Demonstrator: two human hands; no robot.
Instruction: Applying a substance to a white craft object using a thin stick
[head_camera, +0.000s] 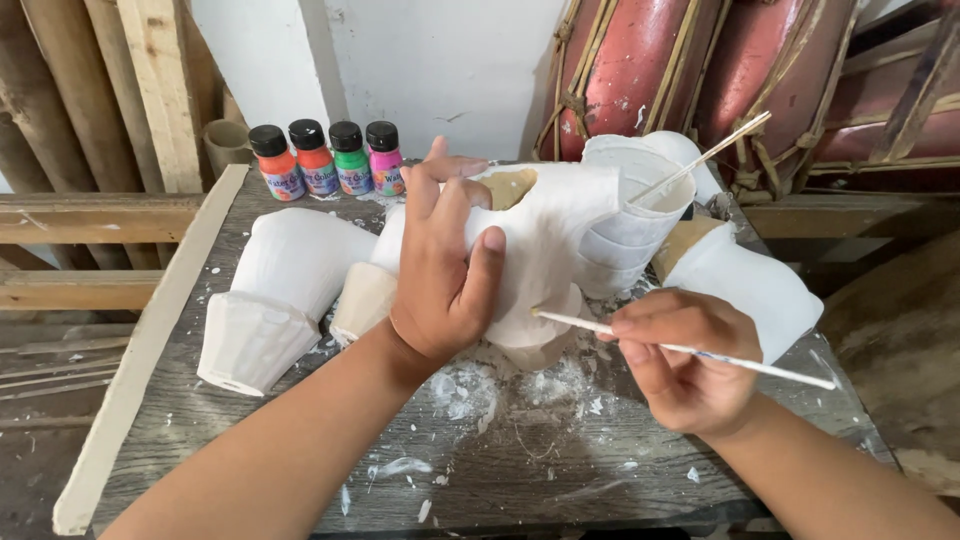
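Observation:
My left hand is clamped over a white-painted, mask-like paper form held above a grey wooden table. My right hand grips a thin white brush, its tip touching the form's lower edge. A white cup with a stick leaning in it stands just behind the form.
Several small paint bottles, orange, red, green and pink, stand at the table's back edge. Two more white forms lie left and right. White paint splatters cover the tabletop. Red drums and wooden planks stand behind.

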